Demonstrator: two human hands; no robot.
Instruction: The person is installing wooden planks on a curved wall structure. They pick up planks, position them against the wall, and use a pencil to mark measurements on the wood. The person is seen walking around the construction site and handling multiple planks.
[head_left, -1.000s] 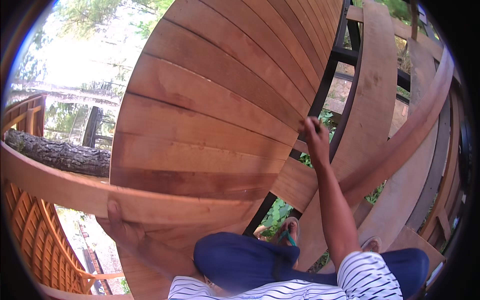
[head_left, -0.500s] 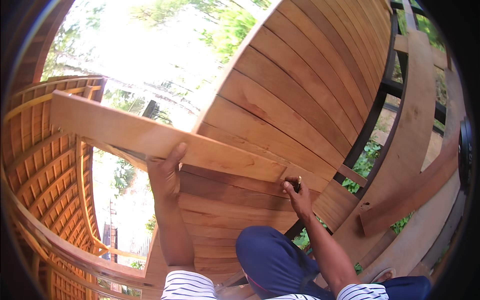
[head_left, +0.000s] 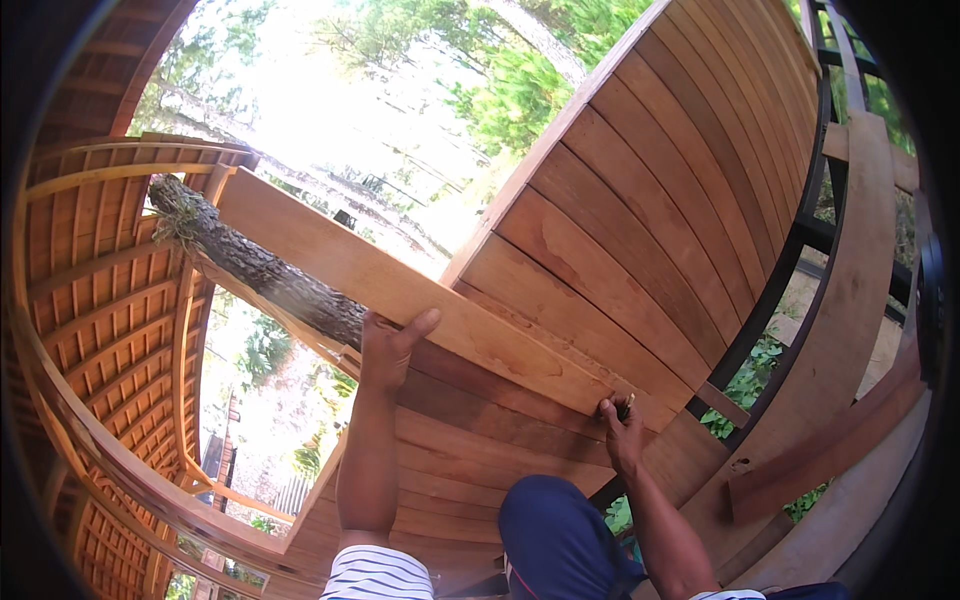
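Observation:
A long, pale-brown wooden board [head_left: 400, 300] slants across the planked floor, its far end reaching out past the floor's edge. My left hand [head_left: 388, 350] is closed on the near side of this board around its middle, thumb laid over the top. At the board's right end is my right hand [head_left: 624, 432], its fingers closed on a small dark object [head_left: 625, 407] with a pale tip, too small to name. Under and around the board lie reddish-brown floor planks [head_left: 610, 260] with narrow dark seams.
Beyond the floor edge, a rough tree trunk [head_left: 270, 280] runs beside the board. Dark metal framing [head_left: 790, 260] borders the planks on the right, with gaps showing plants below. Loose boards [head_left: 840, 290] lie across it. A curved slatted wooden roof [head_left: 110, 330] is at left.
The board's far end has swung right in the picture, and the tree trunk beside it now shows. Both hands stay at the board. The whole view has shifted too.

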